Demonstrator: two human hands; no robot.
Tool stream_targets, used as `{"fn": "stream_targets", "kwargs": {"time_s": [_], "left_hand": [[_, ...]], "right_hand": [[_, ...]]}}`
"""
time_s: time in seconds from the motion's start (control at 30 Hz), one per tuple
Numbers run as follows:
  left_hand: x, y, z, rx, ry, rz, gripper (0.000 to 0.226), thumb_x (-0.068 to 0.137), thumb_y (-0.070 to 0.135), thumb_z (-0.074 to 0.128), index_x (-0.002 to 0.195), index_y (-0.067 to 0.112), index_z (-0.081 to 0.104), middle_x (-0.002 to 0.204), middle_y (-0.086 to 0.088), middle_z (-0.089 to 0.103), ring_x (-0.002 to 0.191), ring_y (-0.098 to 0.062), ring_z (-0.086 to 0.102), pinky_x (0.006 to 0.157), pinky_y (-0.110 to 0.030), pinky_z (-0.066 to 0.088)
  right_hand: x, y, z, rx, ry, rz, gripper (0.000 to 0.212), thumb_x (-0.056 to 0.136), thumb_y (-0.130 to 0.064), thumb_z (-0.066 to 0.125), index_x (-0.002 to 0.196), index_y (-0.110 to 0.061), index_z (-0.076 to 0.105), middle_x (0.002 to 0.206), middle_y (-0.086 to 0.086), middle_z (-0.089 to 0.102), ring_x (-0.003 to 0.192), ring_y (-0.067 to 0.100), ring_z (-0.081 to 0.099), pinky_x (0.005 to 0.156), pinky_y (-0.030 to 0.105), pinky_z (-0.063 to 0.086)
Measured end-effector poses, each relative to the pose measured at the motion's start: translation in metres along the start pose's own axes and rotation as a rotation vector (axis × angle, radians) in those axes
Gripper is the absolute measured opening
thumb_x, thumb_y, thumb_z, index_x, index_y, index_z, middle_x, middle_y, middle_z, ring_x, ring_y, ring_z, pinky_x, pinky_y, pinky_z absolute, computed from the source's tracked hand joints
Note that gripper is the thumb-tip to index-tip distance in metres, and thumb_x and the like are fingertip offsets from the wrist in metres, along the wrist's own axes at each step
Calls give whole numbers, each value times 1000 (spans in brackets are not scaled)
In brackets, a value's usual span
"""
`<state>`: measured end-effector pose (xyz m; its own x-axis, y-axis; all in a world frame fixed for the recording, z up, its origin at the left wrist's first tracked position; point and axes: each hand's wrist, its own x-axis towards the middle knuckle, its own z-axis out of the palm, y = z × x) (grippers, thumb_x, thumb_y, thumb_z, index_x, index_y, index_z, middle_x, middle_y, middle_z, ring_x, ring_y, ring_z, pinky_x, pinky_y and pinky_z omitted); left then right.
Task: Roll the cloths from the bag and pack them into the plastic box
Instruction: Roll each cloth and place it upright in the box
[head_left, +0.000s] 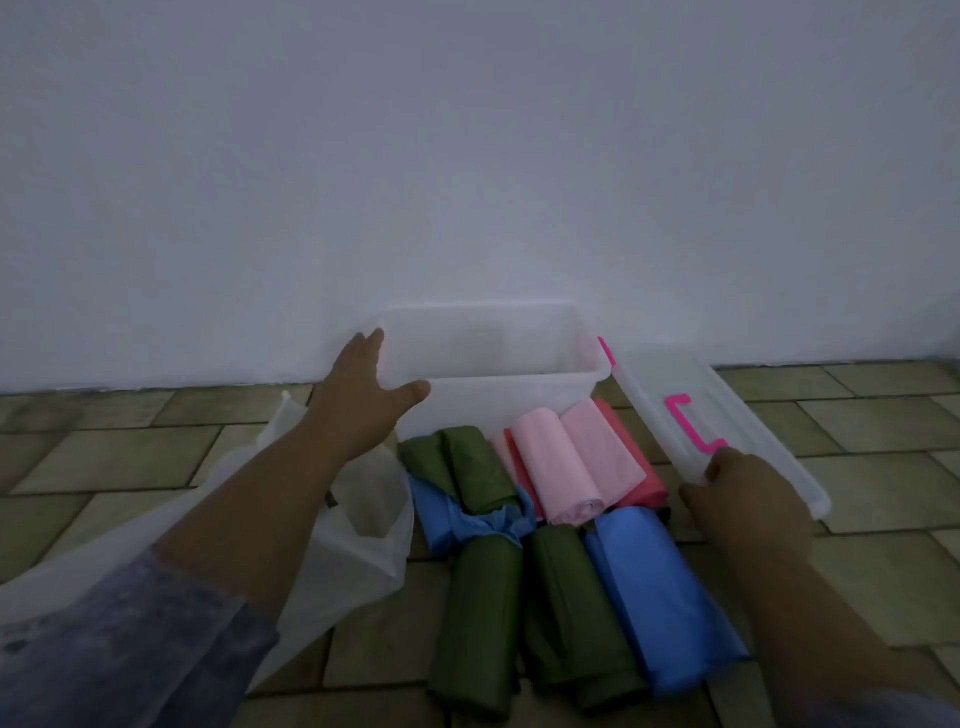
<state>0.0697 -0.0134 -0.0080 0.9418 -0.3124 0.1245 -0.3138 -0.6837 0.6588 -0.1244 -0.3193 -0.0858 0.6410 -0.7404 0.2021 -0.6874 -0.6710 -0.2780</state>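
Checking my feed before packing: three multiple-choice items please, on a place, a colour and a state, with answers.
1. Where is the lid? A) right of the plastic box B) on it C) under it
2. Colour of the lid's handle? A) green B) pink C) blue
3. The box is: A) full B) closed C) open, without rolls
Answers: 1 A: the lid lies beside the box, on its right. 2 B: the handle shows bright pink. 3 C: the rolls lie in front of it.
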Motion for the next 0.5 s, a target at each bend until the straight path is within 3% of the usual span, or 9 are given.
{"fn": "stream_targets", "kwargs": {"time_s": [0.13,0.2,0.27,0.33,0.5], "left_hand": [[-53,8,-18,-97,50,121,67,84,43,63,143,35,32,150,14,28,123,-4,34,100,-26,28],[-85,4,-22,-49,62,139,65,83,44,63,141,39,33,143,22,29,120,-3,34,98,-28,31],[-115,-5,-21,60,49,101,70,83,44,64,143,34,29,148,16,27,129,-9,33,101,-31,32],[-142,-18,-15,197,0,6,79,81,48,64,146,31,21,156,7,16,138,-16,24,108,-37,29],[-186,-50,16,544,-251,-254,80,83,67,42,144,42,-4,156,8,-20,145,-20,-11,115,-50,10]], "right_hand": [[-2,2,1,-5,-97,3,24,76,-33,65,93,-18,61,73,-1,51,69,22,56,63,31,44],[-2,1,1,19,-166,7,27,79,-34,65,103,-22,66,91,3,62,84,24,61,76,37,49],[-3,1,0,57,-223,-2,34,84,-35,62,116,-24,63,110,4,65,99,24,61,88,39,48],[-7,-2,-6,144,-194,-27,36,86,-33,59,121,-23,61,111,1,66,99,23,61,89,38,47],[-48,-39,-40,419,-57,-197,26,88,-27,60,113,-24,64,93,-8,63,76,7,57,72,28,45]]}}
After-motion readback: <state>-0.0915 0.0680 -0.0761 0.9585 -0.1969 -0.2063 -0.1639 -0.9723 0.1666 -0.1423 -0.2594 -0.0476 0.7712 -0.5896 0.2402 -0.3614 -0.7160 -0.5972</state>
